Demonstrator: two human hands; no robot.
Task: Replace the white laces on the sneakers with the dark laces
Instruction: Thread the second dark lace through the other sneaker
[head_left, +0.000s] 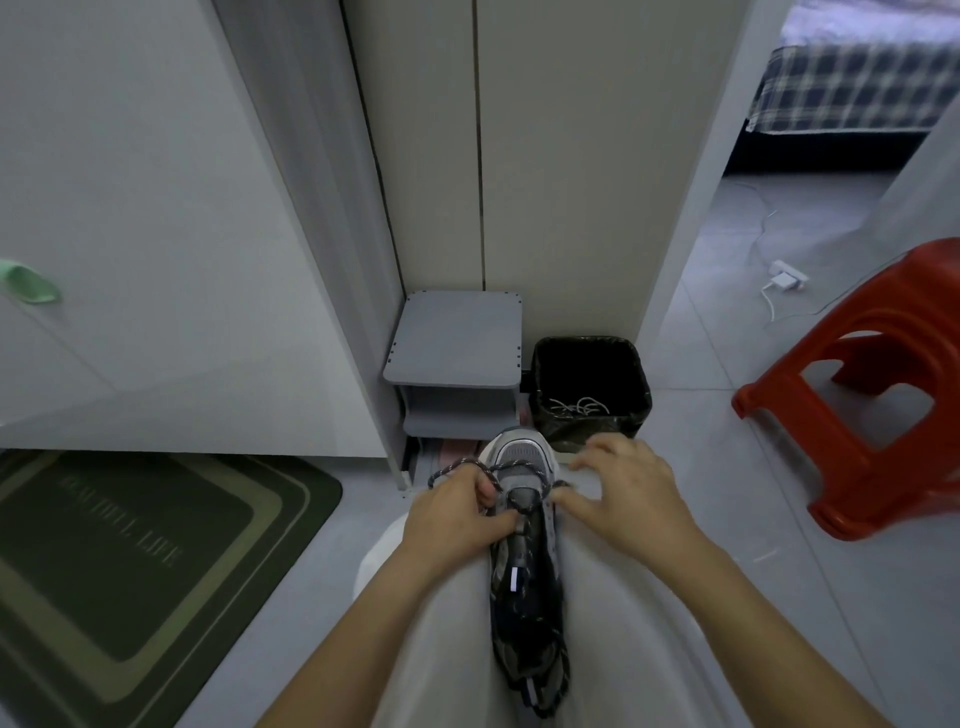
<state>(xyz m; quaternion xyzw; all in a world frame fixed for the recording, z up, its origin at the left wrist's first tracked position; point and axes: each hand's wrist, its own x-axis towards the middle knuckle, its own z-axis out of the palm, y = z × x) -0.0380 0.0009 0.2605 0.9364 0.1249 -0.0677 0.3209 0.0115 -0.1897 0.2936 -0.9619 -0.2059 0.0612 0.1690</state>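
Grey floor tiles (701, 467) underfoot, white cupboard doors ahead, with a small grey shelf unit (457, 343) and a black-lined bin (640, 374) against the wall. Pale loops in the bin, likely the white laces (579, 405). Red stool (857, 415) off to the right, green mat (130, 545) to the left. Sneaker (519, 452) wedged between the thighs, long axis straight away from the body, toe toward the bin, heel low in the lap. Dark lace (457, 467) crossing the lower eyelets and looping out left of the toe. Left hand (457, 519) curled, pinching that lace right at the eyelet row on the shoe's left flank. Right hand (628, 493) just beside the right flank, fingers spread and relaxed, gripping nothing as far as can be told. Judged mid-threading: next eyelets up toward the body, left hand nearer the working end, so probably a feed across from left to right
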